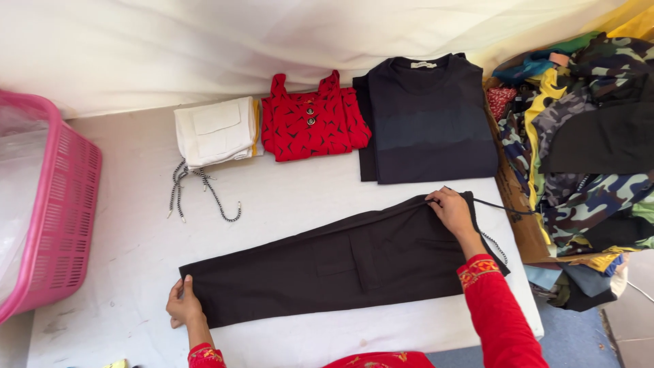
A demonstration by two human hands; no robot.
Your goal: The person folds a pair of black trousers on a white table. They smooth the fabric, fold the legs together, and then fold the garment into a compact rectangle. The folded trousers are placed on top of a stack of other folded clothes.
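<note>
Trousers (pixel 340 266), black matte woven cloth, lie flat in a long tapered shape along the table's (pixel 129 238) front edge, one square patch pocket on top. Left hand (pixel 182 303) pinches the narrow hem near the front left corner. Right hand (pixel 451 210) grips the waistband toward the right edge, fingers curled on cloth. Along the back edge: folded cream shorts (pixel 216 131) with speckled cord, red patterned top (pixel 312 121), dark tee (pixel 428 117). Pink latticed plastic basket (pixel 58 204) at left edge.

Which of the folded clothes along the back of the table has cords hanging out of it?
The cream folded garment, leftmost of the three: two black-and-white cords trail from it onto the table. The red top and dark shirt show none.
</note>
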